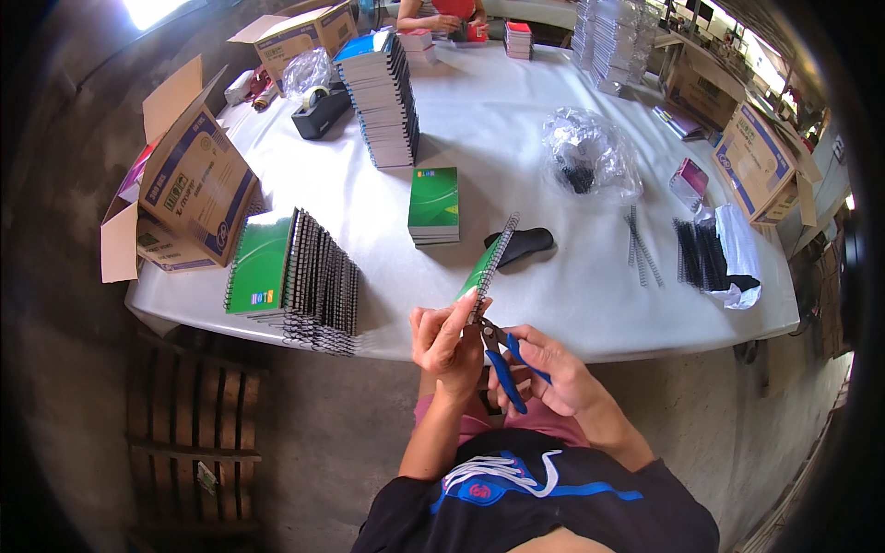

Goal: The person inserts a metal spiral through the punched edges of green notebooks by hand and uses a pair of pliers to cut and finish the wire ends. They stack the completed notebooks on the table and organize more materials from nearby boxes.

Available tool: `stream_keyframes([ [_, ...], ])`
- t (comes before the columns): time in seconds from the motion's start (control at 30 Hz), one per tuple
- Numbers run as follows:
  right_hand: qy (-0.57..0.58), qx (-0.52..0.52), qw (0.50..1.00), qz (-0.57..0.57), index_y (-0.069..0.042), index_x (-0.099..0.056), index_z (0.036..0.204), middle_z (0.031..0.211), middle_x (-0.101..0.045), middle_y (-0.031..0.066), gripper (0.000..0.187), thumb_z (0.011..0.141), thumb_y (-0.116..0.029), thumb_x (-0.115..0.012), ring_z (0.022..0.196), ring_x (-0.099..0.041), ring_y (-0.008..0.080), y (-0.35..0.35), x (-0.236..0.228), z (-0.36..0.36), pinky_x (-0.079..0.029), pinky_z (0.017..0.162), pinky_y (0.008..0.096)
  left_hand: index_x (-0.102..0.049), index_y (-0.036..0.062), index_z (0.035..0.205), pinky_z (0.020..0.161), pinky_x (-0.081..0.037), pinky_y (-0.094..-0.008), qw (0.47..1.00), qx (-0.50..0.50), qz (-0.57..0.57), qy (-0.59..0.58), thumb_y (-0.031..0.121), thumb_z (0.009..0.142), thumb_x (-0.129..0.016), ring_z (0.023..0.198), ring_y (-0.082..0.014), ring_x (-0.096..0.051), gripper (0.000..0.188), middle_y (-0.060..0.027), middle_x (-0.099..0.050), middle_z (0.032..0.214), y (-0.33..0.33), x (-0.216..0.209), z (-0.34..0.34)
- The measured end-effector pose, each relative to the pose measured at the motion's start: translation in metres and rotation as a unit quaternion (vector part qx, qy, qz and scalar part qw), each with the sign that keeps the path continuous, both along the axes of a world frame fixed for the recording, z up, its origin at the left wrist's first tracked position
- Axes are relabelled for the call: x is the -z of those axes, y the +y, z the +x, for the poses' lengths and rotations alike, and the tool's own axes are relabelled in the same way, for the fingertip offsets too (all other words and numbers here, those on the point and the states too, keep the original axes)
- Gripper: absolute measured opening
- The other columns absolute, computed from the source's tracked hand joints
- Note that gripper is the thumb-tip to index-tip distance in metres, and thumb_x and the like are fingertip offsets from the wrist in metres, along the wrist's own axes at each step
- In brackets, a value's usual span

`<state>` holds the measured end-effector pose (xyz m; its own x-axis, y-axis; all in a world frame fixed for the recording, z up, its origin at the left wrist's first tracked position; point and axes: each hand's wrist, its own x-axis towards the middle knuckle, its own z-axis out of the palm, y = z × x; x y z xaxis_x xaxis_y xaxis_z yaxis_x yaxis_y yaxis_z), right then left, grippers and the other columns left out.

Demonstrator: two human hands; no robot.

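Observation:
My left hand (444, 343) is closed on a green-covered notebook (481, 271), which is tilted up at the table's near edge. A dark spiral coil (506, 238) runs along the notebook's side and sticks out past its far end. In my right hand (553, 373) are blue-handled pliers (502, 359), their jaws at the coil's near end beside my left fingers. Whether the jaws are closed on the wire cannot be made out. Behind the notebook lies a black elongated object (530, 243). A stack of unbound green notebooks (433, 205) rests just beyond.
Coil-bound green notebooks (293, 272) stand at left by an open carton (198, 189). A tall notebook stack (380, 101) and tape dispenser (321, 112) are farther back. Loose coils (638, 249), a coil bundle (701, 253) and a plastic bag (590, 152) lie right. Another person (442, 14) works opposite.

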<state>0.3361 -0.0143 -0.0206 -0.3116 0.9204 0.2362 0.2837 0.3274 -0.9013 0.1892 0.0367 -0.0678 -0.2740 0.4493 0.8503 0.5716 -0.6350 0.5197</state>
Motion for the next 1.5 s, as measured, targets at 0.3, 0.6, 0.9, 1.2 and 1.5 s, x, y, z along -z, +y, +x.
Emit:
stream_keyframes([
  [0.3, -0.450, 0.219, 0.864, 0.047, -0.024, -0.051, 0.130, 0.122, -0.047, 0.0128, 0.042, 0.088, -0.031, -0.056, 0.120, -0.041, 0.0290, 0.017, 0.089, 0.056, -0.022, 0.099, 0.0607, -0.060, -0.0025, 0.115, 0.073, -0.040, -0.0183, 0.942, 0.080, -0.100, -0.311, 0.013, 0.095, -0.054, 0.077, -0.0038, -0.045, 0.026, 0.0021, -0.047, 0.087, -0.014, -0.036, -0.031],
  [0.6, 0.271, -0.072, 0.955, 0.093, -0.009, -0.022, 0.145, 0.147, -0.028, 0.0156, 0.092, 0.077, -0.050, -0.068, 0.134, -0.029, 0.0299, 0.059, -0.014, -0.034, -0.021, 0.107, 0.0465, -0.048, -0.0041, 0.122, 0.080, -0.049, -0.0276, 0.966, 0.090, 0.091, -0.227, 0.006, 0.092, -0.056, 0.095, -0.0174, -0.059, 0.033, -0.0175, -0.059, 0.109, -0.050, -0.074, -0.072],
  [0.9, 0.024, -0.215, 0.963, 0.164, -0.014, -0.037, 0.139, 0.081, -0.061, 0.0110, 0.073, 0.075, -0.004, -0.069, 0.064, -0.057, 0.0136, 0.090, -0.141, -0.142, -0.046, 0.059, 0.0260, -0.061, 0.0006, 0.112, 0.088, -0.044, -0.0342, 0.961, -0.217, 0.125, 0.114, 0.021, 0.078, -0.074, 0.104, -0.0262, -0.059, 0.042, -0.0173, -0.060, 0.117, -0.042, -0.158, -0.141],
  [1.2, -0.099, -0.094, 0.989, 0.054, -0.009, -0.060, 0.119, 0.104, -0.056, 0.0153, 0.048, 0.078, -0.031, -0.071, 0.090, -0.060, 0.0189, 0.174, -0.089, -0.221, -0.049, 0.073, 0.0307, -0.050, -0.0003, 0.128, 0.102, -0.034, -0.0347, 0.960, -0.050, -0.106, -0.254, 0.041, 0.097, -0.044, 0.120, -0.0253, -0.047, 0.052, -0.0163, -0.052, 0.128, 0.007, -0.070, -0.202],
  [1.5, -0.163, -0.034, 0.983, 0.080, -0.014, -0.053, 0.124, 0.131, -0.045, 0.0122, 0.058, 0.083, -0.056, -0.051, 0.125, -0.038, 0.0287, 0.182, -0.053, -0.236, -0.024, 0.098, 0.0548, -0.045, -0.0006, 0.126, 0.092, -0.042, -0.0296, 0.964, -0.145, -0.023, -0.222, 0.049, 0.098, -0.033, 0.105, -0.0197, -0.054, 0.058, -0.0146, -0.056, 0.115, 0.037, -0.051, -0.185],
])
